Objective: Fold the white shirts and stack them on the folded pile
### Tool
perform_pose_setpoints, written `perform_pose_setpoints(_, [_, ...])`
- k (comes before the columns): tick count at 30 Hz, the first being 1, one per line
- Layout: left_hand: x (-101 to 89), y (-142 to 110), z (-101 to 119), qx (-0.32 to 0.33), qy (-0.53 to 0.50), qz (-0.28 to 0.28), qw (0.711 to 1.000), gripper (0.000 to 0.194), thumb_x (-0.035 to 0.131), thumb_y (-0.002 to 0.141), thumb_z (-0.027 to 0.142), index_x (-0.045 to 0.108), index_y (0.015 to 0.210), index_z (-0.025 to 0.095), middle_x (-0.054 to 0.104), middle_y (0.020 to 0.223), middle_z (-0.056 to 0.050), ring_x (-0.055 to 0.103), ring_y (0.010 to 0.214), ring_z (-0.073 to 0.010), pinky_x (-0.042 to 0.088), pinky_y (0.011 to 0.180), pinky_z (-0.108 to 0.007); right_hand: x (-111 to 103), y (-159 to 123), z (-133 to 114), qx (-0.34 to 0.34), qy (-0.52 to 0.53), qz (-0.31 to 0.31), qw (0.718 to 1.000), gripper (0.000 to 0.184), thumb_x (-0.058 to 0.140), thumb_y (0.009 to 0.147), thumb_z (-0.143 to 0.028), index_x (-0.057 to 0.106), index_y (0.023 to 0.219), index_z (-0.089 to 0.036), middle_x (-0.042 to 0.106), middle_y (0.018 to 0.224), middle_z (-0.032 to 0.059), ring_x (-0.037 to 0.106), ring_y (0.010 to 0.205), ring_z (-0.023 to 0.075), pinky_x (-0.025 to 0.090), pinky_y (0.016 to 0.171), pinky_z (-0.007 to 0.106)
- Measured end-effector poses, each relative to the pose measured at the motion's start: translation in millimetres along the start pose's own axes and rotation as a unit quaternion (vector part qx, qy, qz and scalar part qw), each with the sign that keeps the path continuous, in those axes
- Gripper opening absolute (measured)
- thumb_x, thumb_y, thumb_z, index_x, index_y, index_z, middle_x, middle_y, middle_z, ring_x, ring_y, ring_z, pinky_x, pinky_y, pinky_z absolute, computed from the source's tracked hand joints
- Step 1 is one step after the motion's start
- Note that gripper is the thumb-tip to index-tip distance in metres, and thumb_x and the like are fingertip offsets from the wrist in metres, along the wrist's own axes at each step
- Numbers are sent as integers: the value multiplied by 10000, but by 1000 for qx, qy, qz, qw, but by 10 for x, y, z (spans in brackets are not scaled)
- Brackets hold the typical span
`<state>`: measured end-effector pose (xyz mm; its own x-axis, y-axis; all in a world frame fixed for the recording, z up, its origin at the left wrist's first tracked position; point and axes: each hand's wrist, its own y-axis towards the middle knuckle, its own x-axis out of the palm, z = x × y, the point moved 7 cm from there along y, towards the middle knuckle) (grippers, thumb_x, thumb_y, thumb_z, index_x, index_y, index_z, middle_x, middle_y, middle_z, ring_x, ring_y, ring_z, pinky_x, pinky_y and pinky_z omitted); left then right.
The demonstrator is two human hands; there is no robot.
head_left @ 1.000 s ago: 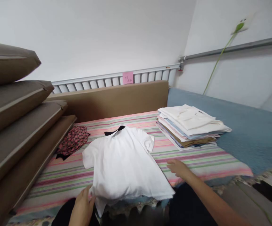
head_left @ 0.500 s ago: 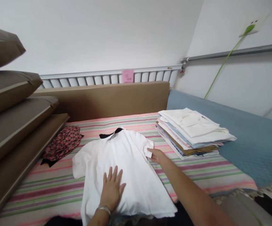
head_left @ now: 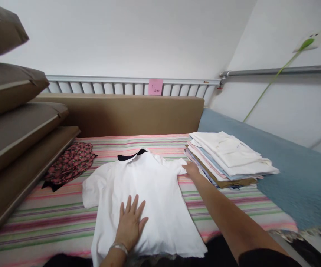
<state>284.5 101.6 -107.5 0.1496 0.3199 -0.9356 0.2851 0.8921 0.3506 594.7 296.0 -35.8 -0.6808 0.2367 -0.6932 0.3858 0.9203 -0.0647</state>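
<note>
A white short-sleeved shirt (head_left: 157, 200) lies spread on the striped cloth (head_left: 60, 218), its collar end away from me. A black strip (head_left: 127, 157) shows at the collar. My left hand (head_left: 129, 226) rests flat on the lower middle of the shirt, fingers spread, a silver bracelet on its wrist. My right hand (head_left: 191, 170) grips the end of the right-side sleeve and holds it stretched outward; its fingertips are partly hidden by the fabric. Just beyond that hand is a stack of folded clothes (head_left: 229, 155), white ones on top.
Brown cushions (head_left: 21, 129) are piled at the left. Beside them lies a red patterned bundle of cloth (head_left: 71, 161). A long brown cushion (head_left: 138, 115) stands against the white radiator, which bears a pink note (head_left: 155, 86). Blue fabric (head_left: 288, 167) covers the right side.
My right hand has moved outward and away from me, drawing the sleeve straight towards the folded stack. My left hand stays flat on the shirt. The view has shifted slightly.
</note>
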Motion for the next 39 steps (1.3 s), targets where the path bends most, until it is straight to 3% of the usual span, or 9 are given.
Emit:
perform_pose_setpoints(3, [11, -2, -8, -1, -6, -2, 1000, 488, 330, 882, 444, 266, 1361, 375, 287, 1463, -26, 264, 1323, -341, 323, 979, -590, -21, -92, -56, 25, -16, -16, 999, 304, 517, 878, -327, 530, 1124, -148, 559, 1098, 71, 574, 914, 171, 505, 772, 369])
perform_pose_setpoints(7, [3, 1, -9, -4, -14, -4, 1000, 470, 332, 880, 442, 317, 1344, 367, 286, 1465, -29, 249, 1329, -342, 309, 983, -596, -11, -415, -598, -50, -36, 1, 998, 259, 474, 890, -238, 553, 1118, -143, 574, 1128, 101, 541, 1025, 204, 433, 889, 395])
perform_pose_setpoints(12, [-40, 19, 7, -10, -20, -6, 1000, 461, 346, 877, 419, 350, 1333, 351, 325, 1450, -39, 265, 1320, -341, 300, 986, -590, 654, -1447, -1518, -234, -18, -94, 968, 347, 574, 796, -225, 583, 1137, -287, 644, 1090, -16, 567, 1018, 146, 413, 888, 230])
perform_pose_setpoints(14, [-51, 26, 8, -15, -19, -13, 1000, 458, 360, 873, 398, 372, 1327, 331, 388, 1414, -56, 339, 1277, -339, 294, 989, -590, 909, -1934, -1686, -334, -23, -174, 926, 461, 621, 758, -289, 532, 1210, -306, 632, 1127, -16, 564, 1035, 160, 420, 884, 249])
perform_pose_setpoints(17, [-59, 27, 7, -17, -18, -24, 999, 460, 370, 869, 384, 391, 1322, 301, 468, 1349, -72, 441, 1187, -324, 292, 994, -580, 897, -2348, -1440, -406, -42, -203, 890, 409, 530, 820, -312, 523, 1226, -257, 613, 1155, 26, 548, 1057, 180, 405, 916, 301])
perform_pose_setpoints(23, [-73, 10, 5, -15, -23, -22, 999, 499, 356, 872, 401, 307, 1362, 323, 381, 1418, -52, 411, 1208, -326, 290, 995, -578, 369, -2368, 59, -316, -136, -92, 934, 497, 557, 765, -268, 490, 1252, -192, 534, 1240, 91, 464, 1143, 245, 352, 980, 379])
perform_pose_setpoints(26, [-70, 8, 0, -22, -20, -25, 999, 493, 363, 869, 403, 322, 1355, 326, 393, 1412, -43, 411, 1209, -324, 289, 1000, -570, 285, -2449, 548, -266, -195, -66, 942, 544, 565, 740, -245, 469, 1273, -203, 557, 1190, 97, 491, 1086, 270, 373, 936, 406])
perform_pose_setpoints(34, [-81, 22, 12, -20, -11, -36, 999, 491, 360, 871, 407, 344, 1349, 301, 377, 1421, -58, 410, 1213, -335, 300, 992, -566, 207, -2789, 293, -279, -208, -91, 933, 426, 448, 742, -81, 579, 1118, -231, 630, 1006, 64, 558, 940, 221, 391, 834, 324])
perform_pose_setpoints(39, [-70, -3, -6, -22, -24, -35, 999, 479, 392, 863, 398, 380, 1330, 296, 382, 1418, -48, 403, 1232, -342, 314, 992, -575, 498, -3134, 240, -292, -179, -269, 900, 305, 612, 710, -258, 650, 1012, -272, 684, 898, 16, 612, 859, 213, 421, 758, 286])
